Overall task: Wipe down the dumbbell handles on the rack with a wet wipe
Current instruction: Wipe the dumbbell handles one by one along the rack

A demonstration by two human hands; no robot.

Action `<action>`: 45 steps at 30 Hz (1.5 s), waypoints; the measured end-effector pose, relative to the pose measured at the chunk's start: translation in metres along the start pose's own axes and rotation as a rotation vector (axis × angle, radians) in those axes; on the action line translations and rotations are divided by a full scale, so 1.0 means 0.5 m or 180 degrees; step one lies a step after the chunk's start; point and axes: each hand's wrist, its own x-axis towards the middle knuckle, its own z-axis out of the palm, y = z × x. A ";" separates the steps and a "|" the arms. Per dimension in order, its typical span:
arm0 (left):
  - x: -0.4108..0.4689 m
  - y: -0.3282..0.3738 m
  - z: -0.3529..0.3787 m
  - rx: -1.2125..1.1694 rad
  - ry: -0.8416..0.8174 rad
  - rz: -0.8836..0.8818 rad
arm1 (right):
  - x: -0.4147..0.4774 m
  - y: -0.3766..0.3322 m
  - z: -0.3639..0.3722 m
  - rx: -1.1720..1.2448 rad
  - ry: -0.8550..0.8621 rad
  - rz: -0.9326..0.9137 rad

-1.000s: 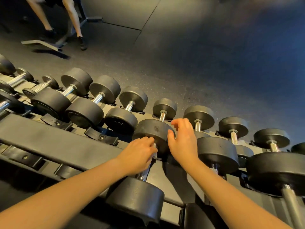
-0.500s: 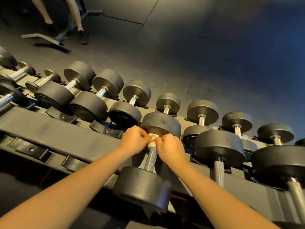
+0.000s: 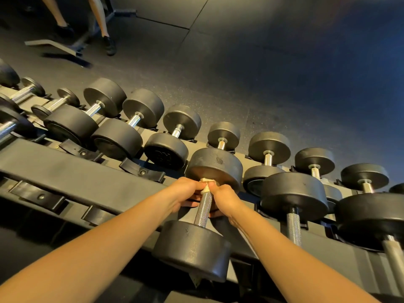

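Observation:
A black dumbbell with a knurled chrome handle (image 3: 203, 212) lies on the near tier of the rack (image 3: 65, 171), right in front of me. A small white wet wipe (image 3: 206, 185) is wrapped over the far end of that handle, close to the far weight head (image 3: 215, 165). My left hand (image 3: 185, 194) pinches the wipe from the left and my right hand (image 3: 224, 199) pinches it from the right, fingers curled around the handle. The near weight head (image 3: 192, 248) sits between my forearms.
Several more black dumbbells fill both tiers of the rack, to the left (image 3: 118, 136) and to the right (image 3: 295, 195). Beyond the rack lies dark rubber floor (image 3: 262, 73). A person's legs (image 3: 102, 25) and a bench base (image 3: 56, 48) are at the far left.
My right hand came off the far weight head and joined the left at the handle. Both hands now hold the wipe at the handle's far end.

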 end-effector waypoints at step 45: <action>-0.037 -0.008 -0.027 0.1628 0.0164 0.0524 | -0.033 0.027 -0.042 -0.0321 0.0094 -0.0169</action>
